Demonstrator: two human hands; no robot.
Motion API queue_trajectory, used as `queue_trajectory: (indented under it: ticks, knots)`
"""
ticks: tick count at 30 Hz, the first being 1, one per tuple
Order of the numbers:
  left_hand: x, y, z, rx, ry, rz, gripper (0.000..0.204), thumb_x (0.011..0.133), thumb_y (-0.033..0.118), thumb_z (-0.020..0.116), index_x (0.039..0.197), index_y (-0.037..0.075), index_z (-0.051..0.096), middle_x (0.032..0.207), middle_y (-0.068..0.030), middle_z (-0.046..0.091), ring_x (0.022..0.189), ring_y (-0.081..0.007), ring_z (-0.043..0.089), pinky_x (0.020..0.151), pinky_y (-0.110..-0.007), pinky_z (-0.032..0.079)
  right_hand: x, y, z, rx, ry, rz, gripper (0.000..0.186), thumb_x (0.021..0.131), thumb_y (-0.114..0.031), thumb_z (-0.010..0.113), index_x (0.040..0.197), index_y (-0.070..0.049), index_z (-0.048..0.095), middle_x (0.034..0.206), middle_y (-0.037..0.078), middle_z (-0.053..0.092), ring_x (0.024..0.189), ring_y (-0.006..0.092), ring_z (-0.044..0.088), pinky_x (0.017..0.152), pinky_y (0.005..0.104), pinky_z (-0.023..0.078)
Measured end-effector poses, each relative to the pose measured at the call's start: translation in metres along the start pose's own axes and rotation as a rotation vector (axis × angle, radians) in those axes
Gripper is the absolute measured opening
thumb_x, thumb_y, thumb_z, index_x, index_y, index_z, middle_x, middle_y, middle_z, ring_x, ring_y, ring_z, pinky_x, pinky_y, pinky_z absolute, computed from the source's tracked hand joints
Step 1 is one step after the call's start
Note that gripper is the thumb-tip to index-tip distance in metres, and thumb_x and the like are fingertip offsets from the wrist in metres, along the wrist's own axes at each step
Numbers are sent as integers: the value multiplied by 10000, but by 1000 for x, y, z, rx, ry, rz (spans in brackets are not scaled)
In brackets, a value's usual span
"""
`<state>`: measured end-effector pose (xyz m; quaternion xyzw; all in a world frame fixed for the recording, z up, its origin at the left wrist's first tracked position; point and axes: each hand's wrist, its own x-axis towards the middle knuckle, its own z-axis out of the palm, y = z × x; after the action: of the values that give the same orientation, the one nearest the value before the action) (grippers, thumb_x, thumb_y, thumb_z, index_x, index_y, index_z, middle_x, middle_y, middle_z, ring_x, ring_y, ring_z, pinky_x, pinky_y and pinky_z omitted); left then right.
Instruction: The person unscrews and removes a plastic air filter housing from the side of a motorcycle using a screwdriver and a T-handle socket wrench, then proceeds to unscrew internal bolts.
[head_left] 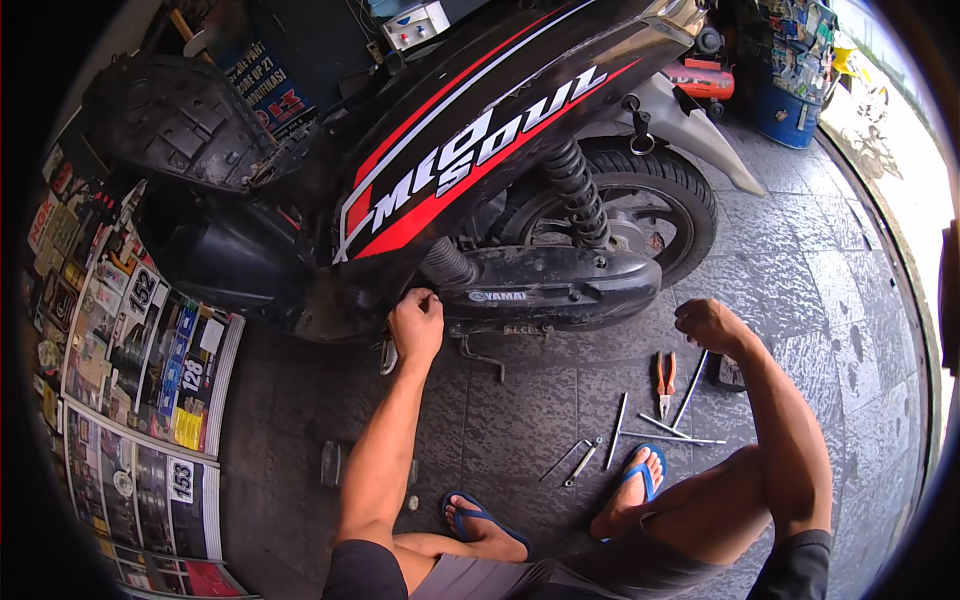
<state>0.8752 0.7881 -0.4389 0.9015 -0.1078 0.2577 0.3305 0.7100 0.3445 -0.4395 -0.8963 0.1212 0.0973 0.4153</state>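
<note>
A black scooter with red and white stripes stands across the view, its side panel uppermost. Below that panel runs a long black engine cover. My left hand is at the cover's front end, beneath a ribbed black hose, its fingers curled together. Whatever it may pinch is hidden. Beyond the cover's rear end, above the floor, my right hand is closed with bent fingers; its grip's inside does not show. Nearest to it are orange-handled pliers and a T-handle wrench on the floor.
Another T-handle wrench and a small spanner lie between my sandalled feet. The rear wheel and a coil-spring shock absorber are behind the cover. A display cabinet stands left, a blue drum back right.
</note>
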Motion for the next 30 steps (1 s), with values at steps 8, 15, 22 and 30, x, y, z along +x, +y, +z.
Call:
queue_trajectory:
  ticks: [8, 15, 22, 30]
  knots:
    - [10, 14, 12, -696, 24, -882, 173, 850, 165, 675, 844, 0, 625, 741, -62, 604, 562, -185, 573, 589, -374, 546, 7, -13, 8, -38, -17, -30, 338, 867, -253, 637, 1039, 35, 687, 886, 197, 719, 770, 261, 704, 734, 382, 538]
    - [26, 19, 15, -493, 26, -1096, 296, 874, 244, 614, 958, -41, 619, 842, -111, 587, 643, -198, 565, 553, -361, 567, 16, -9, 17, 20, -61, -182, 243, 871, -223, 616, 910, 11, 670, 768, 183, 668, 691, 275, 669, 677, 386, 510]
    - [26, 23, 11, -607, 44, -1099, 338, 849, 164, 661, 1061, -90, 590, 966, -143, 602, 745, -240, 593, 641, -417, 614, 21, -1, 16, 8, -69, -160, 258, 884, -206, 599, 840, 47, 611, 703, 199, 612, 651, 234, 645, 654, 399, 491]
    - [24, 32, 9, -651, 83, -1094, 296, 836, 116, 658, 1040, -89, 590, 971, -128, 554, 824, -241, 581, 803, -524, 596, 18, 5, 15, 107, -49, -128, 280, 876, -213, 612, 828, 63, 601, 723, 151, 633, 664, 206, 649, 647, 377, 501]
